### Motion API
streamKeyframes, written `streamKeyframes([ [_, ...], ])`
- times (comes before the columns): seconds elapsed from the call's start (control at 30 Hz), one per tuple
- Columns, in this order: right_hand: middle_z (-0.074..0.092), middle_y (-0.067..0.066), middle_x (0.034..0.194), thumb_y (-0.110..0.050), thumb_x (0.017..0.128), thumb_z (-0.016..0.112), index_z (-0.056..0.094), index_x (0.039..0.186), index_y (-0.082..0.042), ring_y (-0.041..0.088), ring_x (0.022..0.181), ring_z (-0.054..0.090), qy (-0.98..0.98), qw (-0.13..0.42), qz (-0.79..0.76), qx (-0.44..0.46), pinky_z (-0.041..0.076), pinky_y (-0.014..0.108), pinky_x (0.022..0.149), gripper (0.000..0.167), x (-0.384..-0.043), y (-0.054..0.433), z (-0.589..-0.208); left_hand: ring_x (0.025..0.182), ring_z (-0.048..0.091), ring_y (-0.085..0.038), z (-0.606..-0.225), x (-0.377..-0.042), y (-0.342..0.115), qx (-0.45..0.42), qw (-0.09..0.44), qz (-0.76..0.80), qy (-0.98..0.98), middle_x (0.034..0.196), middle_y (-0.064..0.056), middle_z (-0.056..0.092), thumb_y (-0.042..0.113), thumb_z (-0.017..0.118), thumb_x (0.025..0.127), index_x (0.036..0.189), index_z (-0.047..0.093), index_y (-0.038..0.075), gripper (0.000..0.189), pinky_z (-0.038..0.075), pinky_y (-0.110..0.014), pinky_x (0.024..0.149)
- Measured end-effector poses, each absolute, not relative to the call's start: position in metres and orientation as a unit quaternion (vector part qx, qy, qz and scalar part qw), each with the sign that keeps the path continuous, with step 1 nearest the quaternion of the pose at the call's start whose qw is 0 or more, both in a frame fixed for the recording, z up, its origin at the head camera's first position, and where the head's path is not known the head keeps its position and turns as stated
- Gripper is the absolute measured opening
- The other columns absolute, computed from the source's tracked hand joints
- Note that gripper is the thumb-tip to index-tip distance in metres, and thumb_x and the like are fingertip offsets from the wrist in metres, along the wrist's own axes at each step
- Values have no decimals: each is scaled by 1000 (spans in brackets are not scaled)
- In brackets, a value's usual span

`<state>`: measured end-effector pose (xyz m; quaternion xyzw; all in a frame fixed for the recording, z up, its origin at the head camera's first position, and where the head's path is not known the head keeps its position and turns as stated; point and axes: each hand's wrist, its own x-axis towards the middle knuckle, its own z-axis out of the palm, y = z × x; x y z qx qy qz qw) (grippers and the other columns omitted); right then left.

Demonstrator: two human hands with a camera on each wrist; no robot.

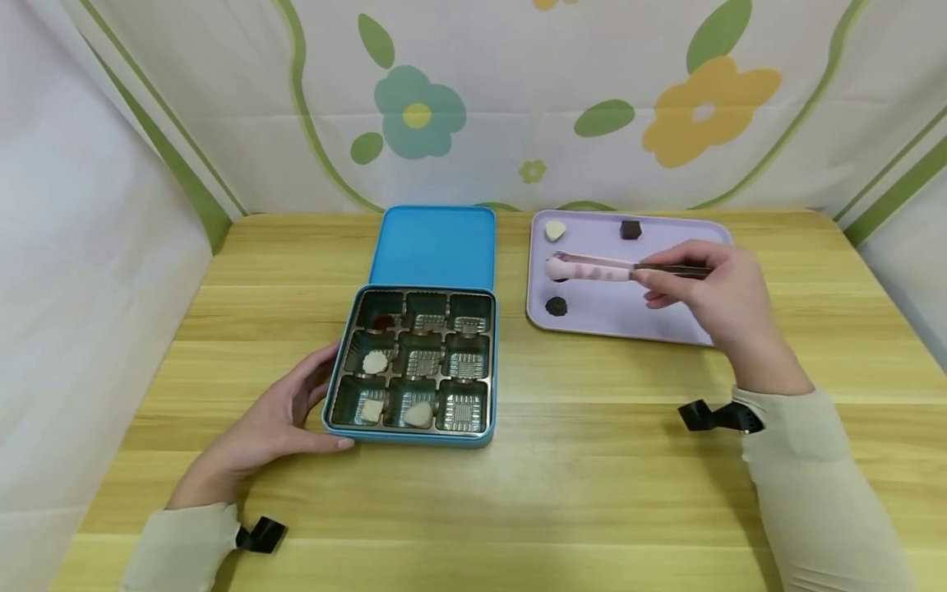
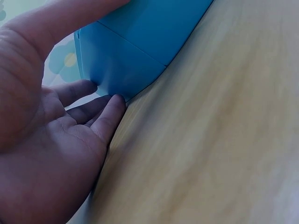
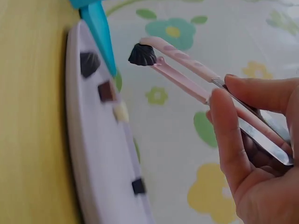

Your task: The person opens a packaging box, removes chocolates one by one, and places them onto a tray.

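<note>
My right hand [image 1: 721,292] pinches pink-tipped tongs [image 3: 184,65] by their metal handles. Between the tips sits a dark fluted chocolate [image 3: 142,55], held above the lilac tray [image 1: 614,321]; from the head view the tips mostly cover it. My left hand [image 1: 284,407] rests at the near left corner of a blue tin [image 1: 444,441], its fingers along the side and the thumb by the front edge. Inside the tin, a divided insert holds a brown chocolate [image 1: 383,321] at back left, a white one [image 1: 375,362] at middle left, and pale ones in the front left and front middle compartments.
On the tray lie a white chocolate [image 1: 554,230], a dark cube [image 1: 630,229], a dark fluted piece [image 1: 556,306] and a brown square [image 3: 106,91]. The tin's open lid [image 1: 435,247] lies back toward the flowered curtain [image 1: 503,99] behind the wooden table [image 1: 577,460].
</note>
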<state>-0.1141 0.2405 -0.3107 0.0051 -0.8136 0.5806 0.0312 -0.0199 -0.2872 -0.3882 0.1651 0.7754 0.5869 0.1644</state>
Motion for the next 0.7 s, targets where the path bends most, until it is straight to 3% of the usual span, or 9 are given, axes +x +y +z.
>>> streamKeyframes([
  [0.4,82,-7,83,-13,90,89,86,101,-11,10,63,77,-746,29,654,-126,64,24,66,11,-117,302,-338,146,45,0,-389,-18,-288,164,164,589,774,170,-21,34,-9,91,77,173,24,16,119,40,-9,115],
  [0.7,82,-2,83,-6,89,88,86,94,-7,14,61,76,-682,41,713,-160,65,27,62,5,-119,320,-347,147,43,0,-389,-20,-287,163,164,589,774,171,-21,33,-9,91,77,172,25,16,119,39,-9,115],
])
